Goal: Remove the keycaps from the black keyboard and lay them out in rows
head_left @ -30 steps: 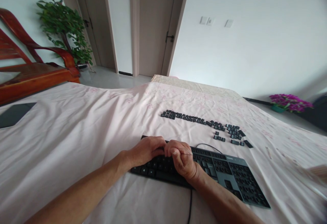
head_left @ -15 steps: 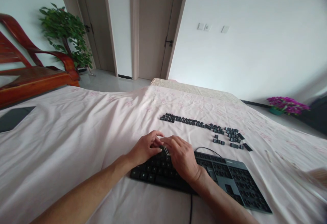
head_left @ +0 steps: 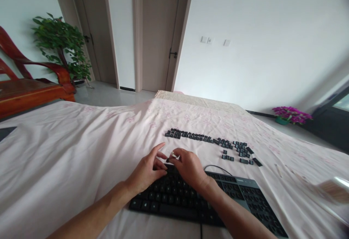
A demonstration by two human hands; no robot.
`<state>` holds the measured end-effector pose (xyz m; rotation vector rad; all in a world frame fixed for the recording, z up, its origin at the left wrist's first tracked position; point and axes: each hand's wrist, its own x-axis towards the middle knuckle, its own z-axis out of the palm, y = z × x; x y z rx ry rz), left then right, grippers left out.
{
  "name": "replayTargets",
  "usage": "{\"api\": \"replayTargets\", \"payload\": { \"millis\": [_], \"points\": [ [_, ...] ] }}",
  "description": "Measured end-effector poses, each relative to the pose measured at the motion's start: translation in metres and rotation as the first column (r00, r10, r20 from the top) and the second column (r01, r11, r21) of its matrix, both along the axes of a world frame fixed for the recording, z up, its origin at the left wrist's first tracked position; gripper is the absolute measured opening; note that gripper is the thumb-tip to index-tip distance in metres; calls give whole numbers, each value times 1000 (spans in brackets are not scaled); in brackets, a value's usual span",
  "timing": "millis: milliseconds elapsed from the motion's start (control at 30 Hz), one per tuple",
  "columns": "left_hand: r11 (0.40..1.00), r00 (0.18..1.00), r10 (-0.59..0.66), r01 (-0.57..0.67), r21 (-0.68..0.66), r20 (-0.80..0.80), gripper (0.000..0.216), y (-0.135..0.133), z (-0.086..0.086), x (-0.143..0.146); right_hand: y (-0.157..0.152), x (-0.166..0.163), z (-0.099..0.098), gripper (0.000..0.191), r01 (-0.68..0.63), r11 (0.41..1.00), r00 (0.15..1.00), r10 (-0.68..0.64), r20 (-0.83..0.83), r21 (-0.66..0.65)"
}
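Note:
A black keyboard [head_left: 178, 210] lies on the pink cloth. Its left part carries keycaps, while the number pad [head_left: 257, 199] shows bare switches. Over its upper left edge, my right hand [head_left: 189, 164] pinches a small keycap puller [head_left: 172, 154] with a white end. A dark keycap [head_left: 167, 160] is at the puller's tip, between the hands; whether the puller grips it I cannot make out. My left hand [head_left: 147, 168] is beside it, fingers apart, index finger raised and thumb low over the keyboard's upper left.
Loose black keycaps [head_left: 191, 135] lie in rows beyond the keyboard, with more [head_left: 242, 150] to the right. A cable [head_left: 218, 166] curves behind the keyboard. Cotton swabs [head_left: 278, 170] and a clear container [head_left: 331, 191] lie at right. A dark flat object [head_left: 7, 132] is far left.
My right hand has lifted the puller from the keys to above the keyboard's back edge. My left hand's fingers have spread. The view has shifted right and tilted up slightly.

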<state>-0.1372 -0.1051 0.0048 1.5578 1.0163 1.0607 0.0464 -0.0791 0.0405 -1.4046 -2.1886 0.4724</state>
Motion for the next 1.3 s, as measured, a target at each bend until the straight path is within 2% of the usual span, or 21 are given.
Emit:
{"api": "replayTargets", "payload": {
  "millis": [100,233,367,567,800,1100,1167,1233,1300],
  "points": [
    [999,996,22,-19,32,-91,67,0,3,1,39,19,-3,11,141,990,990,-141,-29,-14],
    [997,979,20,-5,75,-204,49,0,5,1,90,41,-15,14,350,934,936,-346,64,-75],
    [994,970,33,-6,111,-241,46,0,4,2,113,47,-28,15,420,903,905,-408,122,-91],
    [991,962,31,5,130,-273,41,0,4,1,121,46,-38,17,444,890,893,-430,136,-101],
    [991,960,29,9,135,-279,39,0,5,1,123,45,-41,20,440,893,895,-428,124,-97],
    [988,959,32,12,154,-281,37,0,4,1,115,47,-31,21,401,912,916,-400,38,-89],
    [987,957,33,13,157,-287,37,-1,4,1,109,48,-24,30,390,916,920,-391,9,-93],
    [988,956,26,21,156,-293,36,-1,4,1,99,49,-14,44,321,939,942,-330,-58,-124],
    [988,952,4,45,151,-305,35,1,5,1,85,50,-3,56,170,975,964,-195,-182,-142]
  ]
}}
